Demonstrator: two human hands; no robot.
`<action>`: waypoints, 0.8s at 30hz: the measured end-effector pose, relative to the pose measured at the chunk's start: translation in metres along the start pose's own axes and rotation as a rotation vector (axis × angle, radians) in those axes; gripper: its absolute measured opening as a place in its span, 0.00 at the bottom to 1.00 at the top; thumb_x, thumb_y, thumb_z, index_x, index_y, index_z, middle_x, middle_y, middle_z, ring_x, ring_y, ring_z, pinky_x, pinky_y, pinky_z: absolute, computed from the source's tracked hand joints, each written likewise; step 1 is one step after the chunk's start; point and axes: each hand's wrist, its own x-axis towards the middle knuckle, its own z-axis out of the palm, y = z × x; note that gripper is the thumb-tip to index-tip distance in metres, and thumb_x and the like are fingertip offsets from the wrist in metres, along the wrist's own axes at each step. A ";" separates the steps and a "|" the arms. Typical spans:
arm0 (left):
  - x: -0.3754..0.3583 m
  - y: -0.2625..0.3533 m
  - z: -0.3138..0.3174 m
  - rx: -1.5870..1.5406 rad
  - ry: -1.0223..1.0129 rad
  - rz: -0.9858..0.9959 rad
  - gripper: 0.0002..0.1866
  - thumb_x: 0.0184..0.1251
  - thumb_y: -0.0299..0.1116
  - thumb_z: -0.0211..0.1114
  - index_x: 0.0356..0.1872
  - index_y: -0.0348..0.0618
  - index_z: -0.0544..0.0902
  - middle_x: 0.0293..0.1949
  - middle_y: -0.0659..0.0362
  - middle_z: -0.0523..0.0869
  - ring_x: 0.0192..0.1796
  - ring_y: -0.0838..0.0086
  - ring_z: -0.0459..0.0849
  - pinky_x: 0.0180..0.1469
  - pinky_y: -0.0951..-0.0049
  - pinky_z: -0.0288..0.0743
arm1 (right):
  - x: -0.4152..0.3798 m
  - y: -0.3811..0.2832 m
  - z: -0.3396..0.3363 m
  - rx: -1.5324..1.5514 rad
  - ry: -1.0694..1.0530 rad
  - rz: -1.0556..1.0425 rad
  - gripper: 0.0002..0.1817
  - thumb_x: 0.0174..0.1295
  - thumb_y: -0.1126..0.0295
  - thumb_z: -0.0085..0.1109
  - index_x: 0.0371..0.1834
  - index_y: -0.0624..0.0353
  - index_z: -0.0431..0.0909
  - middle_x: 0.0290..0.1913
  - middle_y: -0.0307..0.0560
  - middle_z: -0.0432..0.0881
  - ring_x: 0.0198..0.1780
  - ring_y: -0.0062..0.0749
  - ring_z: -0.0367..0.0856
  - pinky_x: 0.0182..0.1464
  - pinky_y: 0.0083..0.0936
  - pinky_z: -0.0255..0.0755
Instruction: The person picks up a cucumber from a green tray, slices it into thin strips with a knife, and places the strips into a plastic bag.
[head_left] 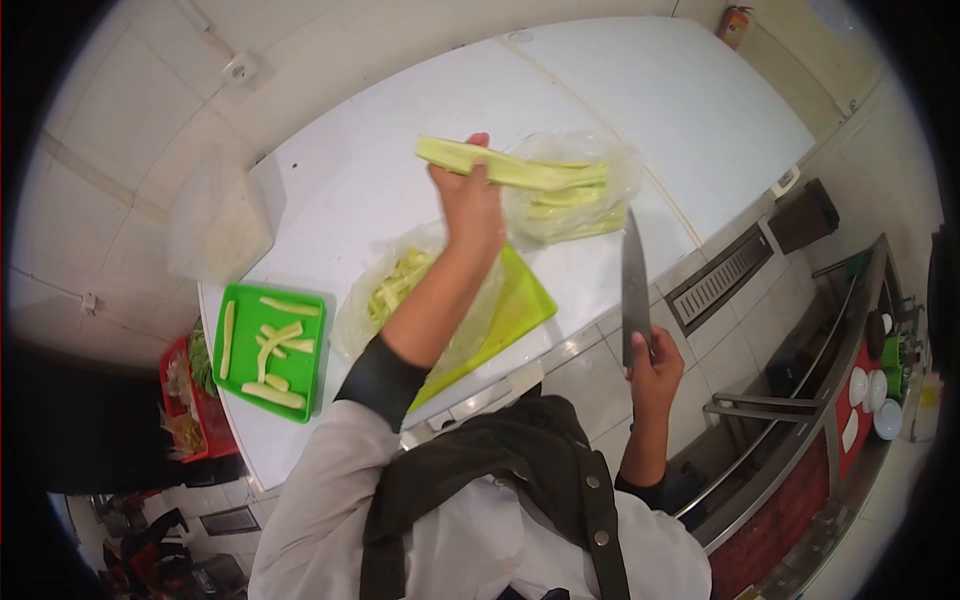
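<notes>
Long pale green vegetable pieces (500, 167) are gripped in my left hand (470, 200), raised over the white table. Their right end overlaps a clear plastic bag (570, 225) holding more long pieces. My right hand (655, 368) is closed round the handle of a large knife (634, 285), its blade pointing away from me beyond the table's front edge. Under my left forearm, a second clear bag holds small cut pieces (398, 285). That bag lies partly on a yellow-green cutting board (520, 305).
A green tray (232, 385) with several vegetable strips stands at the table's left end. Behind it is a translucent container (225, 220). A red crate (205, 410) sits beyond the left edge. Metal counter rails (765, 410) run at the right, with white bowls.
</notes>
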 end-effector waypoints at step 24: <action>0.051 -0.083 0.019 -0.058 0.233 -0.835 0.27 0.66 0.25 0.45 0.64 0.28 0.49 0.69 0.43 0.40 0.72 0.55 0.44 0.64 0.43 0.58 | 0.077 0.030 -0.060 0.030 0.102 0.046 0.08 0.61 0.68 0.57 0.37 0.61 0.75 0.28 0.36 0.76 0.20 0.12 0.67 0.17 0.11 0.59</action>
